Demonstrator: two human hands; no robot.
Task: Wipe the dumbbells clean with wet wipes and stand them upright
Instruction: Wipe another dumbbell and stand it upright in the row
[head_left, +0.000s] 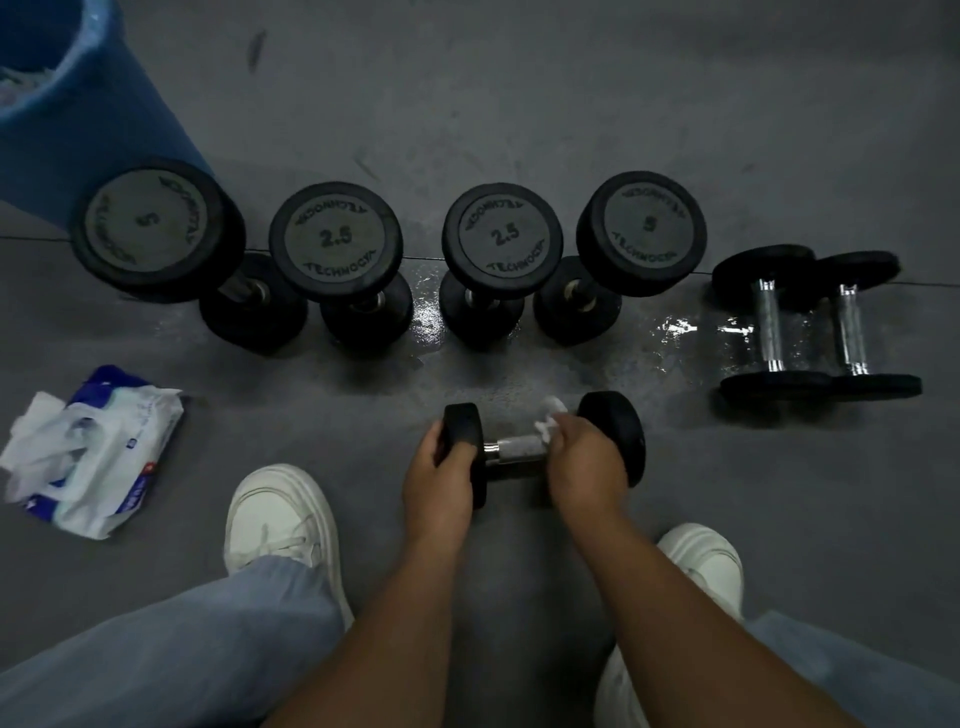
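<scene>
Wiping the grip of a small black rubber-headed dumbbell w/ chrome handle (614, 434), lying on its side just ahead of my shoes.
Long axis runs 9–3 o'clock. My left hand (441, 478) clamps the 9 o'clock head, fingers curled over it. My right hand (584, 462) wraps the handle near the 3 o'clock head, pinching a crumpled white wet wipe (548, 415). To stand it up, prob. the L hand tips its end. Dull grey gym floor (519, 104) has wet patches at 12–2. Row of four upright black dumbbells (335, 241) at 12, two lying at 2.

Blue bin (62, 119) on grey floor (519, 78)
</scene>
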